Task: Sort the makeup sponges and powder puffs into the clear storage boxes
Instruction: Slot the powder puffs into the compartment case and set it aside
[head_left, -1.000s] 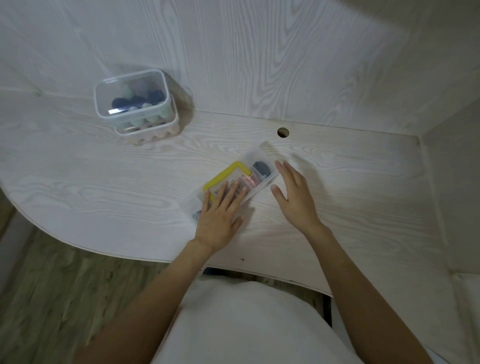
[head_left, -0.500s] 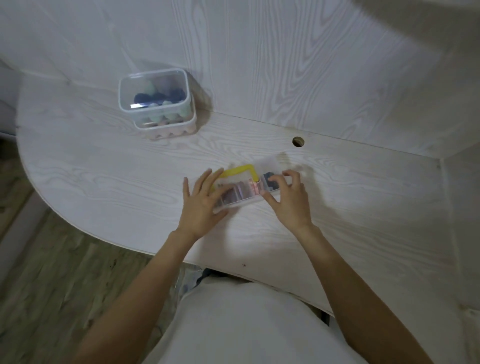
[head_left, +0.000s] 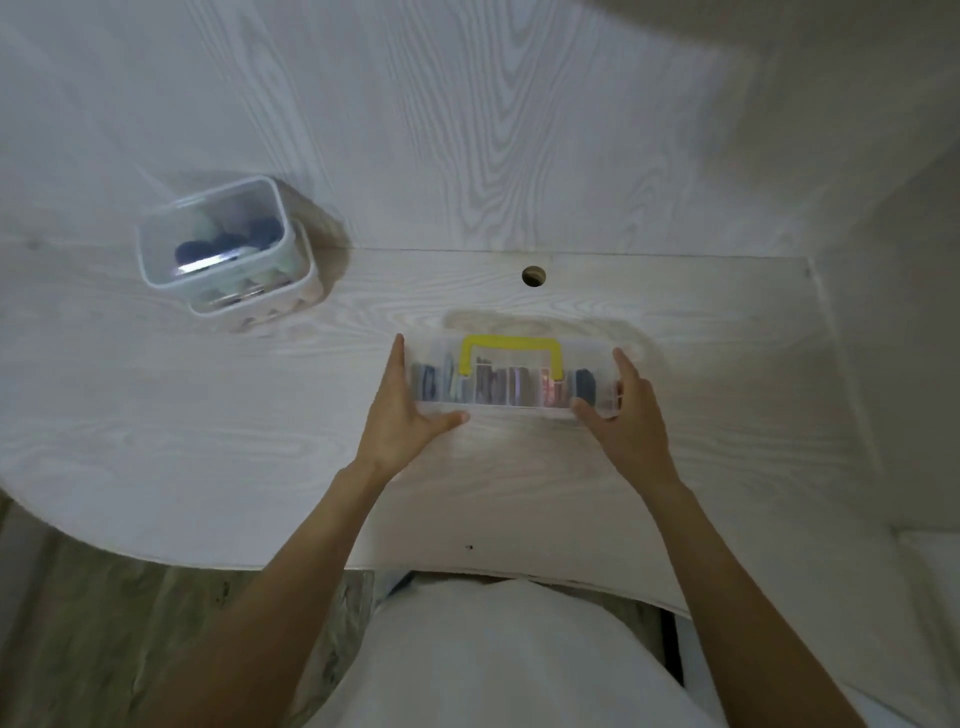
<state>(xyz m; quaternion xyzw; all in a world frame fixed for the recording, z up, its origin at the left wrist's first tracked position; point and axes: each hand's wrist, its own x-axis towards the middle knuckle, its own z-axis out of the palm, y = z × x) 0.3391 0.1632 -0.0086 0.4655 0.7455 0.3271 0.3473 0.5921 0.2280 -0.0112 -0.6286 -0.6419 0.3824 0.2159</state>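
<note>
A long clear storage box (head_left: 511, 387) with a yellow handle (head_left: 511, 345) lies square to me on the white wooden table (head_left: 208, 415); dark, grey and pink puffs stand in a row inside. My left hand (head_left: 402, 415) presses straight fingers against its left end, thumb along the front edge. My right hand (head_left: 626, 415) presses against the right end, thumb at the front corner. Two stacked clear lidded boxes (head_left: 228, 249) at the back left hold dark blue and pale green sponges.
A round cable hole (head_left: 533, 275) sits in the table behind the long box. White panelled walls close the back and right side. The curved table edge (head_left: 156, 558) runs near my body, with wooden floor below at left.
The long box has turned from a diagonal to lie parallel with the table's back edge. My hands moved from its top and side to its two ends.
</note>
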